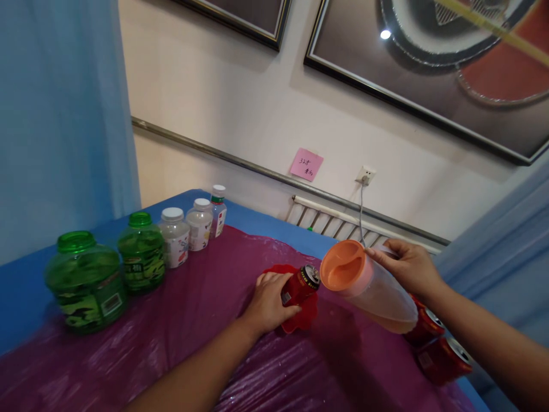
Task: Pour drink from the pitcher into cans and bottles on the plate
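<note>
Far left, blue curtain hangs beside the table. Big green plastic jar at left, smaller green jar just right of it and a bit farther, both labelled. Next in the row, going right and farther: white-capped clear jar, second white-capped jar, slim white-capped bottle. Magenta plastic sheet covers much of the blue tabletop.

Middle: left hand grasps red can, fingers and thumb around its side; can tilted, top leaning right. Scalloped red dish below it; cannot tell if they touch. Beyond, on the wall, pink note above a metal pipe, then a socket with grey cord, radiator lower.

Right of the can: translucent pitcher with orange lid, tipped left, lid end just beside the can's top. Right hand grips it at the handle, fingers closed. Two more red cans at near right, partly behind pitcher and forearm. Second blue curtain at far right.
</note>
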Motion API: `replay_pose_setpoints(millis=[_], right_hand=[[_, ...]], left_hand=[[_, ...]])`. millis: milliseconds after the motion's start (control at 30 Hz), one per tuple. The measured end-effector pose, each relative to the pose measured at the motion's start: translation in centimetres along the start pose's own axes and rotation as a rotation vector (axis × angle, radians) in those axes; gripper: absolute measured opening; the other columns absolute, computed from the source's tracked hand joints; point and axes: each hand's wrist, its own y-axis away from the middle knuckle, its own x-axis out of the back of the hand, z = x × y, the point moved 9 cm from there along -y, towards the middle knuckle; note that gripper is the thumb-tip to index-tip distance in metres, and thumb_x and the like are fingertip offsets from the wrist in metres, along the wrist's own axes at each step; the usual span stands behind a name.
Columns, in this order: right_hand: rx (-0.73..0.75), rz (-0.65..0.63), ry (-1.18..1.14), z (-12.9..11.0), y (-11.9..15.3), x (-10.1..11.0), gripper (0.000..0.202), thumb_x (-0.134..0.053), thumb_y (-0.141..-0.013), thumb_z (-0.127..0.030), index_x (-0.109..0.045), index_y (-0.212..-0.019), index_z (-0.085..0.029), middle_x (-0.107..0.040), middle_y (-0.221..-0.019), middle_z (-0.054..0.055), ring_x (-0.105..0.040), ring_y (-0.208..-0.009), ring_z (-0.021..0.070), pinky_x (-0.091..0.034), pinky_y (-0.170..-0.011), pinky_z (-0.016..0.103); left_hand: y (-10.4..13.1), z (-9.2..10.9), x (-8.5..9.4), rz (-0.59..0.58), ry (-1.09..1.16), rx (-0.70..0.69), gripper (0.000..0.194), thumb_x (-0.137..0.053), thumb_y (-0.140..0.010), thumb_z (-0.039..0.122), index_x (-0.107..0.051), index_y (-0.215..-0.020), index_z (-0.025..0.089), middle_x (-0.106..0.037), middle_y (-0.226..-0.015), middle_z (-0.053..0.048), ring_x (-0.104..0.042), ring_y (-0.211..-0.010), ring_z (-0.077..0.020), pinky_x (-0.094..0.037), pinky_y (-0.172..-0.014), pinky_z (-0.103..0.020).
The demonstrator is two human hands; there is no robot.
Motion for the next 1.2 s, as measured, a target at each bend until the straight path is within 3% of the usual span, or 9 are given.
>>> replay_pose_setpoints(millis=[1200], right_hand=[[0.000,0.006,-0.047,0.29,0.01,-0.18,0.056,-0.068,-0.077,-0.069,-0.045,-0.056,-0.023,-0.033,-0.053,-0.005,-0.032,-0.051,0.0109,-0.024,-0.046,0.026]], left_hand=[[-0.03,0.18,0.12,0.010,0.041,-0.008,0.063,-0.083,-0.063,0.032,-0.062,-0.123,0.027,-0.072,-0.119,-0.004,-0.062,-0.113,-0.0312,-0.035,-0.106,-0.047]])
